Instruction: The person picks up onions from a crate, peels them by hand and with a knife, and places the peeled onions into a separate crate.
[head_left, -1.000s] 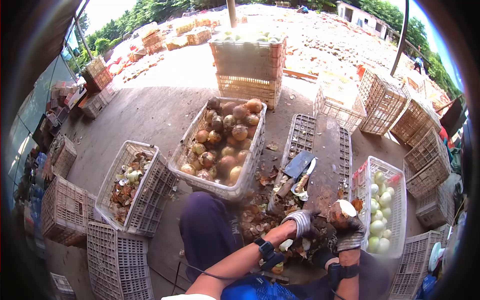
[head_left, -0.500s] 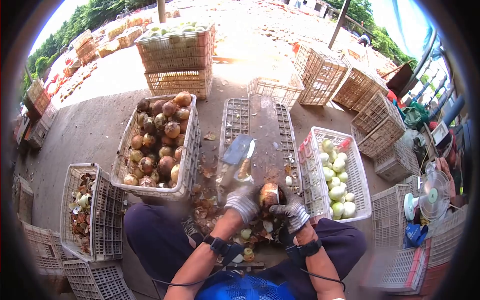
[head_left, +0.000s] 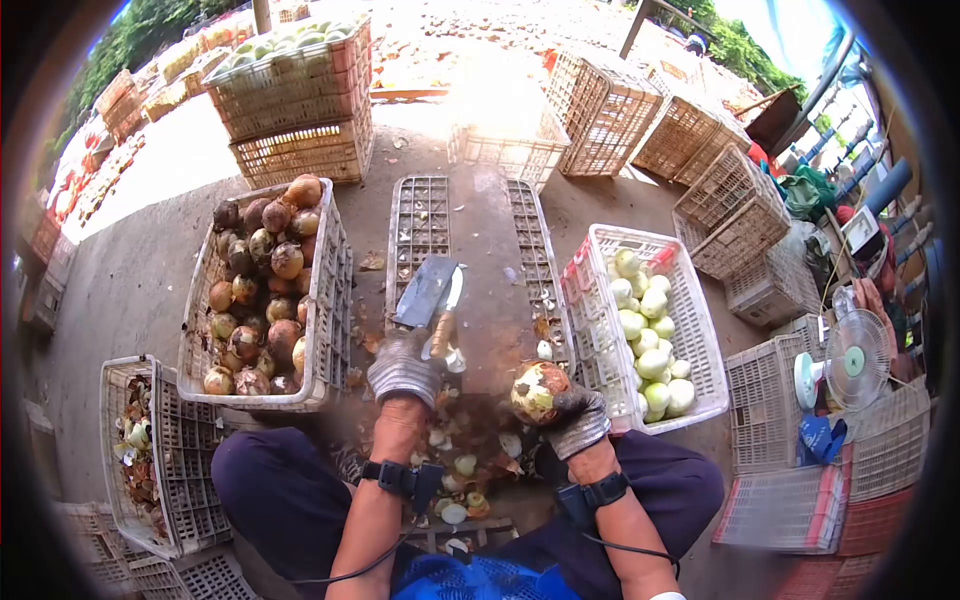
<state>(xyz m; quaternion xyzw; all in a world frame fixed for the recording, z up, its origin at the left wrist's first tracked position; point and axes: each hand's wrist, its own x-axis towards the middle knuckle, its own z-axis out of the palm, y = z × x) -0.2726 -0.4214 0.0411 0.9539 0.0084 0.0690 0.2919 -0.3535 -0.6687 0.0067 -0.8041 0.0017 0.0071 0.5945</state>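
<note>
My right hand point(head_left: 578, 420), in a striped glove with dark fingers, holds a partly peeled onion point(head_left: 540, 391) over the near end of the board. My gloved left hand point(head_left: 403, 370) is at the handle end of a cleaver point(head_left: 427, 292), fingers closed around the handle, which they mostly hide. The cleaver's dark blade rests at the left of the wooden board point(head_left: 487, 250). Beside it lies a knife with a wooden handle point(head_left: 438, 335), close to my left fingers. Peels and onion scraps point(head_left: 465, 465) are scattered below, between my knees.
A crate of unpeeled onions point(head_left: 330, 300) stands to the left, and a crate of peeled onions point(head_left: 712, 345) to the right. A scrap crate point(head_left: 195, 470) sits at lower left. Stacked crates point(head_left: 300, 110) stand ahead. A small fan point(head_left: 853, 362) is at right.
My left hand has moved away from the onion, left and forward to the cleaver's handle. The onion stays in my right hand, now turned. The view has shifted right.
</note>
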